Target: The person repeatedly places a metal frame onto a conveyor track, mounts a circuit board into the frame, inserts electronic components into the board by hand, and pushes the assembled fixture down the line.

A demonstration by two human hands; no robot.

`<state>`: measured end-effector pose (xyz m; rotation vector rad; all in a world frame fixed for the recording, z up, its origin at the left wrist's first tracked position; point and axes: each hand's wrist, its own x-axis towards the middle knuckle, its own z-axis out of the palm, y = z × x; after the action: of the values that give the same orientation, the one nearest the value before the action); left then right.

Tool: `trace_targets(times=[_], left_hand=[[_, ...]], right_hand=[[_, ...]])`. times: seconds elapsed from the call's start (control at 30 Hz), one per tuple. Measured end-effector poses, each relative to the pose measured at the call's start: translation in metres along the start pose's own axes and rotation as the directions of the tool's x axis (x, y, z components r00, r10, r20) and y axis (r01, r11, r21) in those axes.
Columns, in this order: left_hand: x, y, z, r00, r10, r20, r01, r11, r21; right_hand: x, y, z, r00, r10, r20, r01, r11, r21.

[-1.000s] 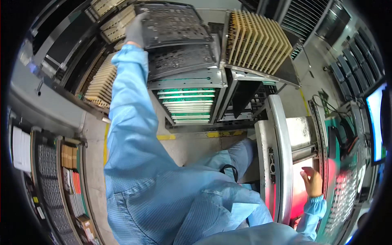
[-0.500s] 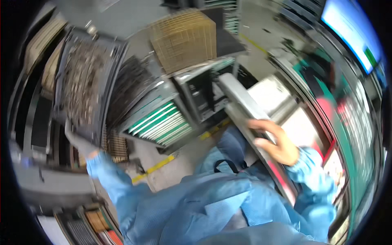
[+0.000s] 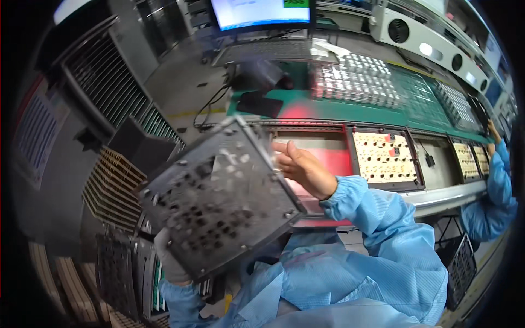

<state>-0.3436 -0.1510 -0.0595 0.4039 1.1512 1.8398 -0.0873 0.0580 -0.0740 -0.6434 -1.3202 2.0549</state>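
A black square carrier tray with many cutouts and small corner studs is held up, tilted, in front of my body. My left hand, in a pale grey glove, grips its lower left edge; the fingers behind the tray are hidden. My bare right hand is beside the tray's upper right edge with thumb and fingers apart. Whether its fingertips touch the edge I cannot tell. Behind that hand lies a conveyor bay lit red.
On the conveyor rail sits another carrier with pale boards. Beyond are a green bench mat, clear trays of silvery parts, a keyboard and a monitor. A stack of brown dividers stands left. A co-worker's arm is at right.
My view has turned right toward the conveyor. The tray in my left hand has come from the far left to in front of me. My right hand has left the conveyor's edge.
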Motion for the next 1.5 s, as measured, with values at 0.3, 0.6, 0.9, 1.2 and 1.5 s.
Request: trace_targets(times=[0.3, 0.6, 0.9, 1.2, 1.5], left_hand=[[0.124, -0.058, 0.055, 0.92, -0.238, 0.312, 0.216, 0.971, 0.104], [0.194, -0.087, 0.061, 0.894, -0.399, 0.203, 0.311, 0.88, 0.36], [0.252, -0.12, 0.052, 0.787, -0.566, 0.245, 0.455, 0.801, 0.389], [0.269, -0.127, 0.069, 0.777, -0.558, 0.291, 0.43, 0.808, 0.402], [0.282, -0.123, 0.084, 0.728, -0.645, 0.235, 0.533, 0.747, 0.398]], right_hand=[[-0.021, 0.003, -0.104, 0.94, -0.016, -0.341, 0.006, 1.0, -0.028], [0.065, 0.039, -0.151, 0.877, -0.221, -0.426, 0.171, 0.973, -0.154], [0.079, 0.055, -0.162, 0.867, -0.347, -0.357, -0.012, 0.703, -0.711], [0.08, 0.068, -0.172, 0.88, -0.177, -0.441, 0.072, 0.967, -0.244], [0.068, 0.061, -0.151, 0.817, -0.218, -0.534, 0.08, 0.96, -0.27]])
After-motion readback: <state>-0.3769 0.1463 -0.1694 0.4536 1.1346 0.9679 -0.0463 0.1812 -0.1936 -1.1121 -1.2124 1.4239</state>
